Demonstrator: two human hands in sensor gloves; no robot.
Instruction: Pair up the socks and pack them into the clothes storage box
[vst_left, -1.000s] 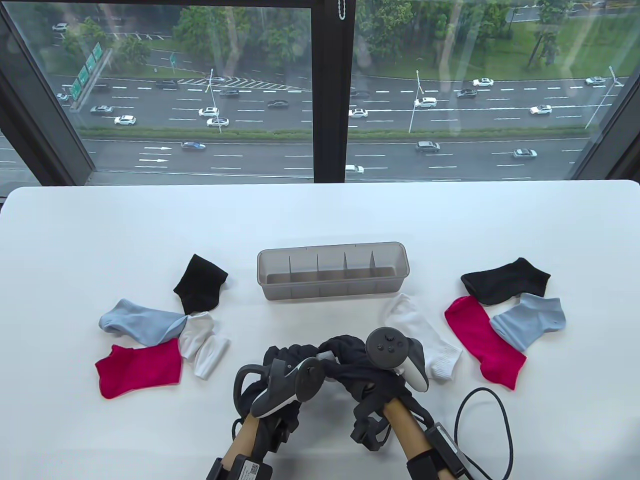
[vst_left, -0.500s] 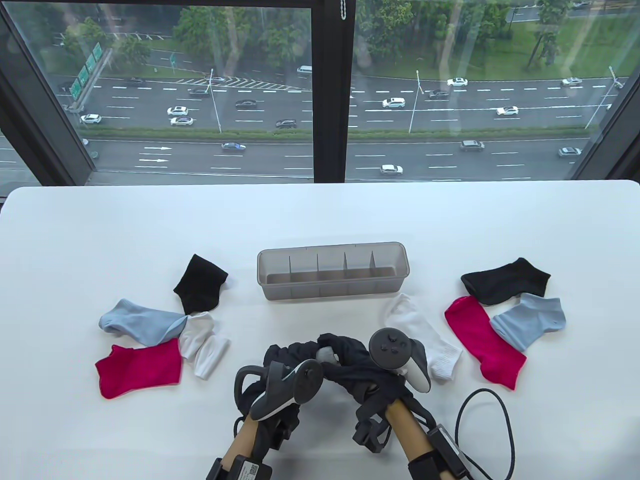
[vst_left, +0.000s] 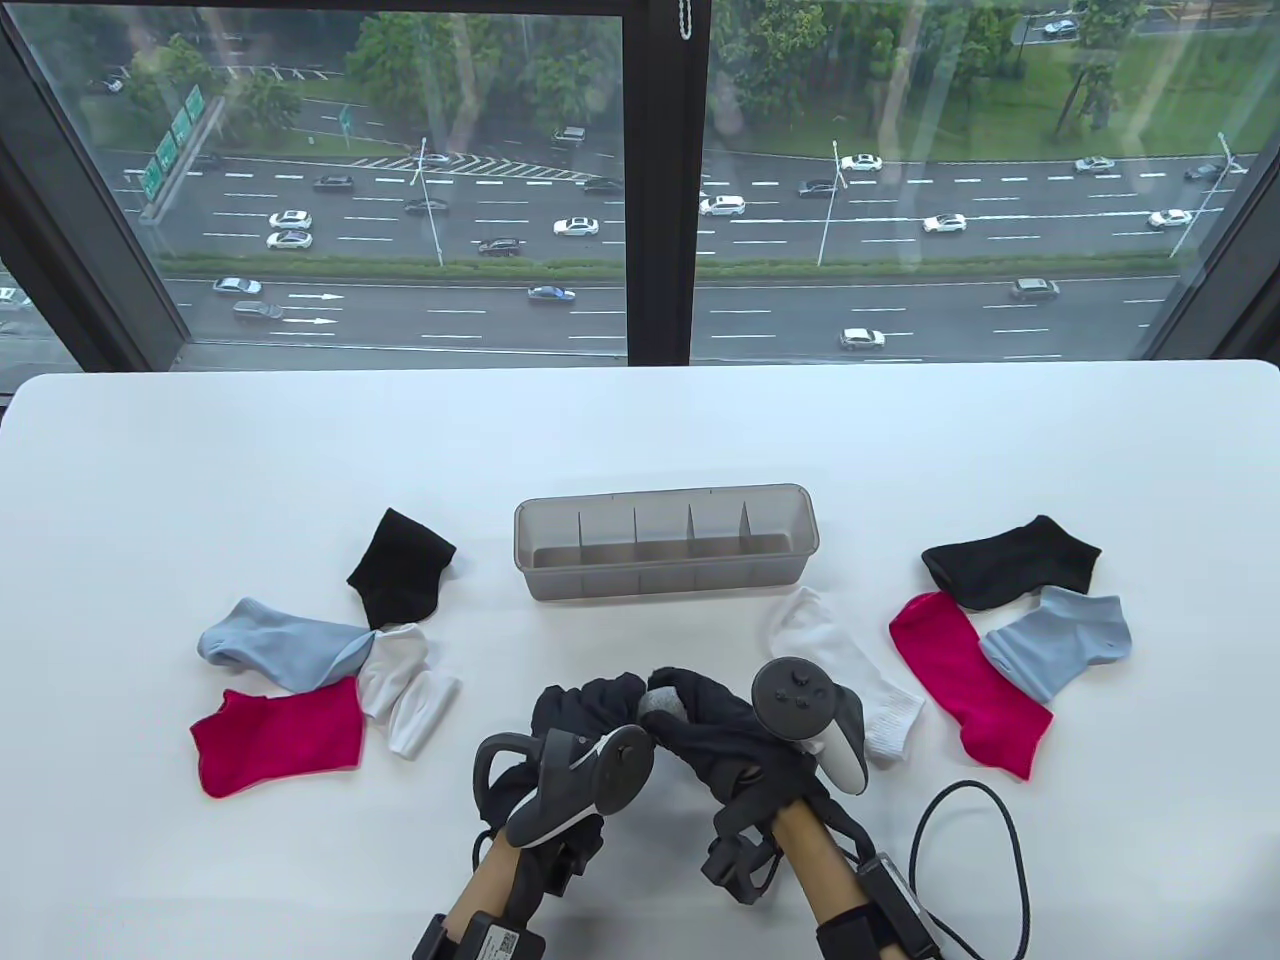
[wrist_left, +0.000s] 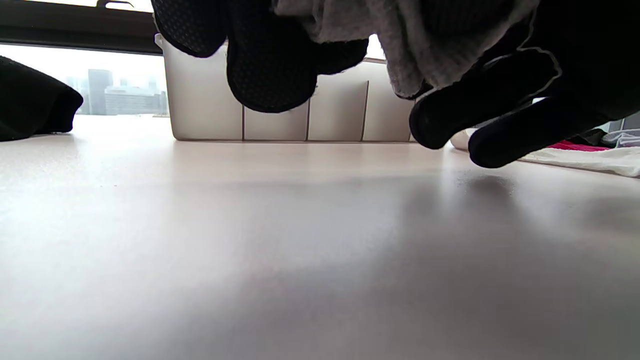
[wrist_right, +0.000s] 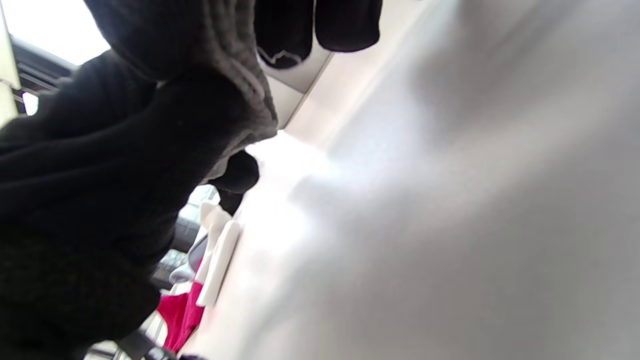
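Both gloved hands meet near the table's front middle and hold a bunched grey sock (vst_left: 664, 698) between them. My left hand (vst_left: 592, 703) curls round its left side, my right hand (vst_left: 708, 708) wraps it from the right. In the left wrist view the grey sock (wrist_left: 415, 45) hangs just above the table. The grey divided storage box (vst_left: 665, 550) stands beyond the hands with nothing in it. On the left lie a black sock (vst_left: 400, 568), a light blue sock (vst_left: 275, 650), a white sock (vst_left: 405, 690) and a pink sock (vst_left: 275, 740).
On the right lie a white sock (vst_left: 840, 670), a black sock (vst_left: 1010, 562), a light blue sock (vst_left: 1060, 640) and a pink sock (vst_left: 965, 680). A black cable (vst_left: 1005, 830) loops by my right wrist. A window runs along the table's far edge.
Both hands have crept a little away from me and closed in tighter round the grey sock, which now shows as a small bunch between the fingers.
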